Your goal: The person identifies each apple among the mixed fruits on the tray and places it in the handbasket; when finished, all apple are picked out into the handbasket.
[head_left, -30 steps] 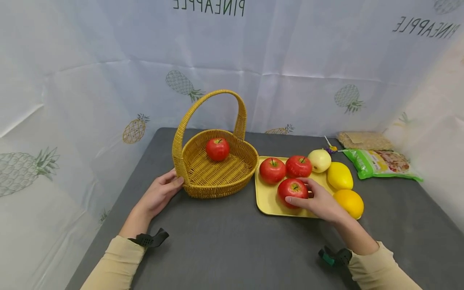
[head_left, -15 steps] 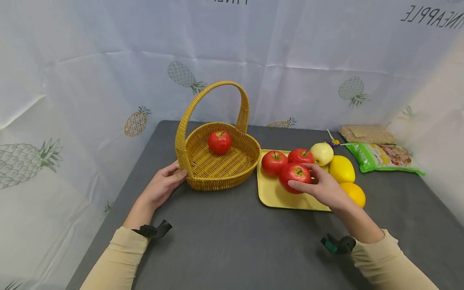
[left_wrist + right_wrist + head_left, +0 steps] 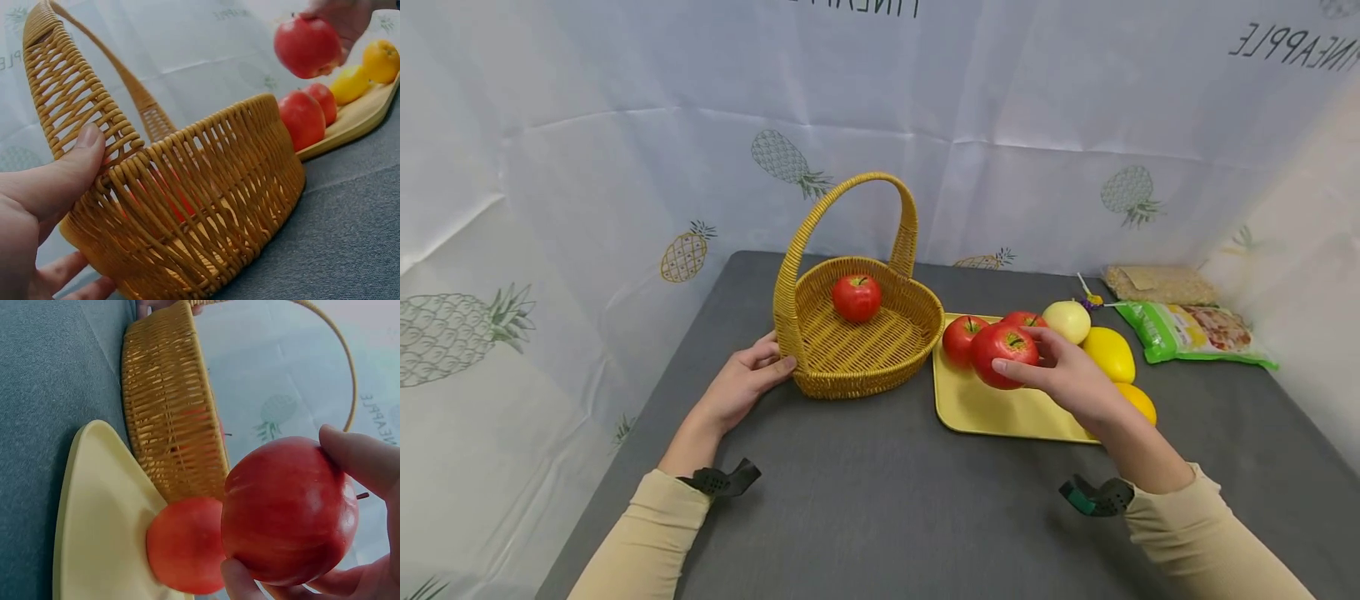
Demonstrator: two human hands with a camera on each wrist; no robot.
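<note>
In the head view my right hand point(image 3: 1078, 382) holds a red apple point(image 3: 1000, 357) above the yellow tray point(image 3: 977, 408). The right wrist view shows thumb and fingers around the apple point(image 3: 284, 512), its stem toward the palm. At the left, my left hand point(image 3: 736, 393) grips the heart-shaped wicker basket point(image 3: 842, 385) at the foot of its arched handle. From the left wrist the thumb point(image 3: 87, 140) lies on the handle's woven base, with fingers lower against the basket's side. One red apple point(image 3: 857, 298) sits inside the basket.
On the tray stand two more red apples, one at the left point(image 3: 958, 340), a pale round fruit point(image 3: 1067, 321), a yellow fruit point(image 3: 1108, 353) and an orange one point(image 3: 1137, 402). Behind are a lollipop point(image 3: 1092, 298), a green food packet point(image 3: 1195, 333) and a tan packet point(image 3: 1161, 285).
My right hand has lifted the apple off the tray and drawn it slightly toward the basket. The left hand has stayed at the basket, which has barely shifted in view.
</note>
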